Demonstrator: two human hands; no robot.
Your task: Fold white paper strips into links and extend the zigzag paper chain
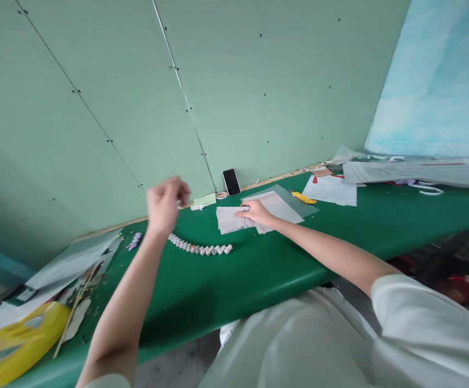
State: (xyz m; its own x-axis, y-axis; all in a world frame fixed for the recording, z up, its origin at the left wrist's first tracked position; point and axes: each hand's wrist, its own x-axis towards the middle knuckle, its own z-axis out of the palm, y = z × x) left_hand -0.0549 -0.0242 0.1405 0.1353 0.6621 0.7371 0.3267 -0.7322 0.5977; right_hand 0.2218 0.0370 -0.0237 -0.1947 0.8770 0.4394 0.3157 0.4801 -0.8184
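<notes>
So the paper stack (228,220) is just in front of the phone (232,182), pinched in the right hand (254,212); zigzag row (200,249) front-left of the phone. Left hand (165,202) raised left of it, blurry, can't tell its grip. Looks like paper-handling; next probably needs a steady left pinch.
</notes>
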